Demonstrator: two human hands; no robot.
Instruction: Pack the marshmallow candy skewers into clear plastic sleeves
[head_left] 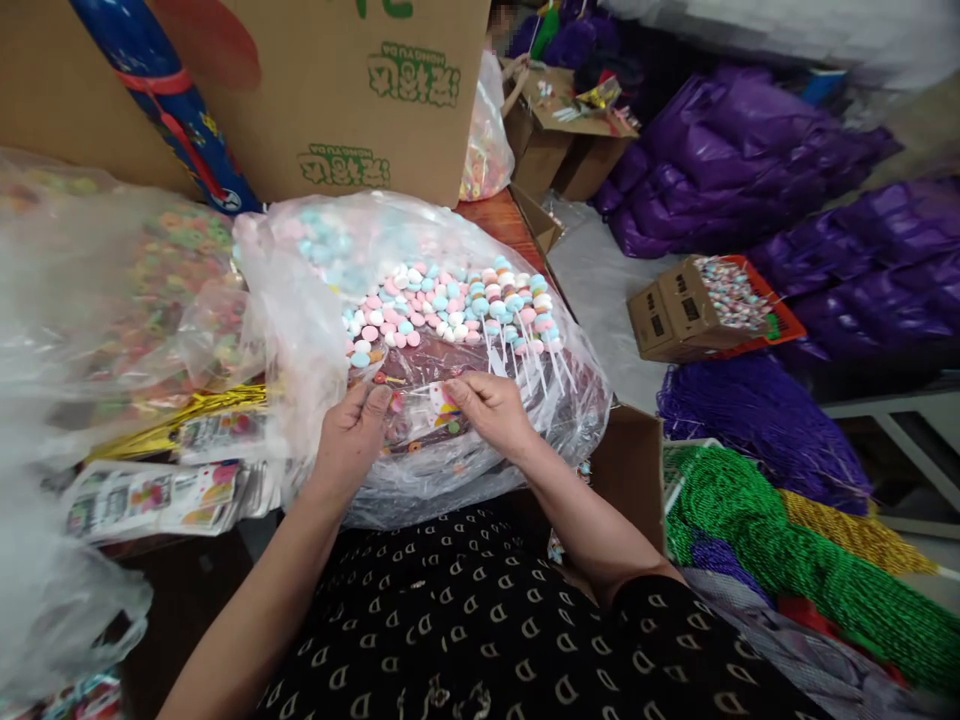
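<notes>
My left hand (355,432) pinches the left end of a small clear plastic packet with colourful print (417,412). At its other end, the thumb and fingers of my right hand (491,408) are closed on the printed part. What is inside the packet is hard to make out. Beneath both hands spreads a large clear plastic bag (427,490). Beyond the packet lies a heap of loose pink, white and blue candies (409,305). To their right are several candy skewers (517,315), with pastel candies threaded on white sticks.
A big cardboard box (315,90) stands behind the candies. On the left are bags of ring candies (172,270), gold twist ties (176,410) and printed packets (157,500). A box of wrapped sticks (679,310), purple bundles (720,160) and green bead strands (795,540) are on the right.
</notes>
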